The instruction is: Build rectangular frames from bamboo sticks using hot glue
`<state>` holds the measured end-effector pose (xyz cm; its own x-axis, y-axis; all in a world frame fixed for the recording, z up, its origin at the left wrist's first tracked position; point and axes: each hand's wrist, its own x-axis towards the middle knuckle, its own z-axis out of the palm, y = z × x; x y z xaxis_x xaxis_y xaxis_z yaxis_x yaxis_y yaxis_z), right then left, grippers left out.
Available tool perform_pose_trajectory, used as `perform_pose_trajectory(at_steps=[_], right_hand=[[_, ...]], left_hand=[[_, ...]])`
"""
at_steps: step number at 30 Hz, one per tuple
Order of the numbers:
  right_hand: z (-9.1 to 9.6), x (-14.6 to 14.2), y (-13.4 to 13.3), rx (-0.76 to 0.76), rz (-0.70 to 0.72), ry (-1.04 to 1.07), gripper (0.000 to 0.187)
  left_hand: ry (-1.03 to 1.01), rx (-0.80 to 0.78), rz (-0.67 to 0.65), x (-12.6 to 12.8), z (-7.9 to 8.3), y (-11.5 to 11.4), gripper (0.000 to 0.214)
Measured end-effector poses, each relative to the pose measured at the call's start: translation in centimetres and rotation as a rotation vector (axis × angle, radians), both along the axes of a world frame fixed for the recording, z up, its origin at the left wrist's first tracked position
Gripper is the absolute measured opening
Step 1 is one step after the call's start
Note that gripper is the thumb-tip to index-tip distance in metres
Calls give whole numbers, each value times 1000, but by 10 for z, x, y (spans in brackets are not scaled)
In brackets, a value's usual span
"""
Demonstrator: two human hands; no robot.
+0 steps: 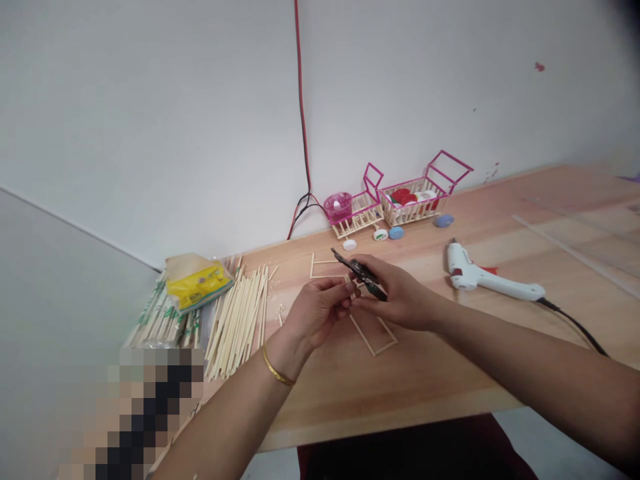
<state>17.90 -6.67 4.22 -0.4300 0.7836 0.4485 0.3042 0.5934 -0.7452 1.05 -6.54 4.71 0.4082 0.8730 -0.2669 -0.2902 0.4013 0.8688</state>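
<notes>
My right hand (400, 300) is closed round a dark cutting tool (359, 272) whose tip points up and to the left. My left hand (317, 313), with a gold bangle on its wrist, pinches a short thin wooden stick (353, 289) right beside the tool's jaws. Both hands hover over the middle of the wooden table (430, 373). Under them lies a rectangular frame of sticks (376, 337). A second stick frame (325, 267) lies just behind the hands.
A pile of loose wooden sticks (235, 320) and a yellow packet (197, 283) lie at the left. A white glue gun (487, 277) with a black cord rests at the right. Pink stick carts (400, 197) with bottle caps stand by the wall. A red cable (301, 120) hangs down.
</notes>
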Motion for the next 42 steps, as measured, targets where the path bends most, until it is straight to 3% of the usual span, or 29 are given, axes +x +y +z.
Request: perform_pose_trajectory(at_steps=[11, 18, 42], right_hand=[[0, 1, 3, -37, 20, 6, 33], [-1, 6, 8, 4, -29, -23, 50], [-1, 4, 6, 60, -31, -62, 43]], left_hand=[[-38, -26, 55, 3, 0, -2, 23], [-80, -42, 75, 3, -2, -2, 19], [-76, -45, 81, 7, -2, -4, 27]])
